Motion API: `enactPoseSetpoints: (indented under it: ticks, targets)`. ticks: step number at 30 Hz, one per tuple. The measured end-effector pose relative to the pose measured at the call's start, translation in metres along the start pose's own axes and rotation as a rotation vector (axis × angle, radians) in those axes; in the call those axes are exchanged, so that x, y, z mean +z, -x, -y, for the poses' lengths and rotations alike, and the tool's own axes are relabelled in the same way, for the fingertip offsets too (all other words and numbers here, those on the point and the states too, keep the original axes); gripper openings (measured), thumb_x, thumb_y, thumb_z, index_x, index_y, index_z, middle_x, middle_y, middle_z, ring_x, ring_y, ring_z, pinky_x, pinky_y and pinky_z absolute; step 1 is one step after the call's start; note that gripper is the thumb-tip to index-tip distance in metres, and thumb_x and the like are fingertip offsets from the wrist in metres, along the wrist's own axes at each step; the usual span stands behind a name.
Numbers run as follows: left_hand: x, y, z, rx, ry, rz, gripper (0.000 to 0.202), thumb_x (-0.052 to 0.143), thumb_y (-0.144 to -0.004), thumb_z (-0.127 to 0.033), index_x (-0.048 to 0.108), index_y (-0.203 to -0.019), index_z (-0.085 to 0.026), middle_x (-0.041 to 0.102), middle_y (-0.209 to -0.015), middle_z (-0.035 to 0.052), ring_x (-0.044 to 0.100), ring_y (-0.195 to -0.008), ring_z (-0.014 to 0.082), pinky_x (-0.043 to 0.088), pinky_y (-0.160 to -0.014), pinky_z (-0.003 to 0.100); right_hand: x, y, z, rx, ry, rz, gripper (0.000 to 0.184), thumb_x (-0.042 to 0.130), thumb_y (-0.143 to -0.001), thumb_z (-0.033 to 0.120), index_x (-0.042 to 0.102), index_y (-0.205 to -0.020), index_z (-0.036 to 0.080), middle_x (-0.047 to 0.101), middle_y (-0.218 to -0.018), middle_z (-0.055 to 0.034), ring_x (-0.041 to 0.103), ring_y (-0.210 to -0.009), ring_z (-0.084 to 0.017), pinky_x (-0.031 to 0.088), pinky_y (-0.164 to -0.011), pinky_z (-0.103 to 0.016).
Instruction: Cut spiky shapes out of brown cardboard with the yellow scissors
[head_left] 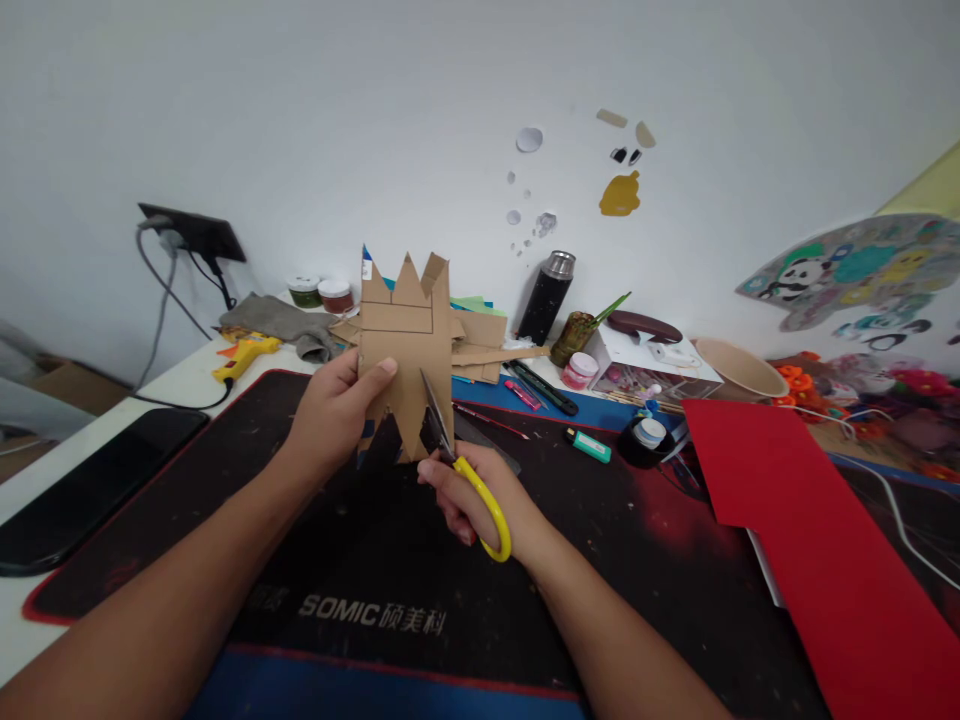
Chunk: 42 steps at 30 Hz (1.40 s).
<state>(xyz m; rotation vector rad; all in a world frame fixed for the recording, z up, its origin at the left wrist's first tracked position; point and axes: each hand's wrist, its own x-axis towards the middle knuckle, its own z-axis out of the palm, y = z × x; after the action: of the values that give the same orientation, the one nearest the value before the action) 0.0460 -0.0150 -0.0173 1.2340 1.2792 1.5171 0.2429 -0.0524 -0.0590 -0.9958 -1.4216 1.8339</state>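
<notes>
My left hand point(334, 410) is closed on the left edge of a brown cardboard piece point(409, 345) with jagged points at its top and bottom, held upright above the black desk mat point(375, 560). Pencil lines mark a rectangle on the cardboard. My right hand point(472, 495) grips yellow-handled scissors point(469, 465). Their blades point up and lie against the lower right part of the cardboard.
A red sheet point(810, 520) lies at the right. Behind the cardboard are more cardboard scraps point(480, 345), a yellow glue gun point(244, 355), a black flask point(547, 298), pens, a green lighter point(589, 445) and a tape roll point(645, 438). A black tablet point(82, 485) lies at the left.
</notes>
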Motion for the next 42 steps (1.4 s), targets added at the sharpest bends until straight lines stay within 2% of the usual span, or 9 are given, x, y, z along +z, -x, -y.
enactPoseSetpoints:
  ticks: [5,11,16,26,31,39,42]
  targets:
    - [0.001,0.0,0.001,-0.034,0.045,0.002,0.036,0.084,-0.081,-0.053,0.071,-0.085,-0.02,0.074,-0.073,0.004,0.068,-0.063,0.0225,0.058,-0.06,0.033,0.001,-0.001,0.002,0.015,-0.01,-0.009,0.044,0.078,-0.089,0.063,0.057,-0.09,0.023,0.046,-0.051,0.0135,0.038,-0.033,-0.007,0.031,-0.031,-0.018]
    - [-0.001,0.0,0.0,-0.01,0.008,0.013,0.034,0.084,-0.083,-0.052,0.069,-0.081,-0.021,0.071,-0.071,0.0018,0.067,-0.066,0.021,0.057,-0.061,0.03,0.001,-0.002,-0.001,0.019,-0.018,-0.018,0.042,0.079,-0.088,0.059,0.057,-0.09,0.023,0.046,-0.052,0.0135,0.037,-0.033,-0.007,0.031,-0.03,-0.018]
    - [-0.002,0.0,-0.001,-0.02,0.001,0.017,0.032,0.082,-0.085,-0.05,0.068,-0.082,-0.021,0.07,-0.07,0.001,0.061,-0.059,0.0179,0.056,-0.058,0.03,0.002,-0.003,-0.002,0.037,-0.014,-0.028,0.039,0.078,-0.087,0.056,0.057,-0.089,0.024,0.045,-0.052,0.014,0.035,-0.032,-0.007,0.032,-0.029,-0.018]
    - [0.001,-0.001,0.0,0.008,-0.014,-0.014,0.032,0.082,-0.083,-0.052,0.072,-0.083,-0.022,0.073,-0.073,0.0064,0.071,-0.07,0.0259,0.057,-0.059,0.034,0.004,-0.002,-0.001,0.035,0.015,-0.064,0.033,0.076,-0.089,0.051,0.058,-0.089,0.023,0.044,-0.053,0.0135,0.035,-0.033,-0.007,0.029,-0.03,-0.018]
    - [0.001,0.0,0.0,-0.005,-0.001,-0.014,0.033,0.082,-0.082,-0.053,0.071,-0.084,-0.022,0.074,-0.075,0.0064,0.07,-0.069,0.0253,0.056,-0.058,0.033,0.004,-0.003,-0.004,0.027,0.023,-0.072,0.03,0.075,-0.089,0.048,0.058,-0.09,0.023,0.044,-0.053,0.0139,0.034,-0.033,-0.006,0.03,-0.029,-0.018]
    - [0.001,0.0,0.0,-0.021,0.018,-0.007,0.033,0.082,-0.082,-0.052,0.074,-0.087,-0.021,0.075,-0.075,0.005,0.067,-0.064,0.0225,0.054,-0.058,0.031,0.004,-0.004,-0.008,-0.014,0.063,-0.069,0.033,0.074,-0.093,0.052,0.057,-0.092,0.024,0.046,-0.054,0.0133,0.04,-0.033,-0.008,0.03,-0.031,-0.018]
    - [0.001,0.0,0.001,0.015,-0.029,-0.031,0.031,0.08,-0.084,-0.052,0.074,-0.086,-0.021,0.076,-0.077,0.0058,0.067,-0.067,0.0236,0.052,-0.057,0.031,0.003,-0.006,-0.01,-0.026,0.071,-0.077,0.033,0.073,-0.094,0.052,0.056,-0.093,0.024,0.046,-0.056,0.0132,0.04,-0.033,-0.007,0.03,-0.032,-0.018]
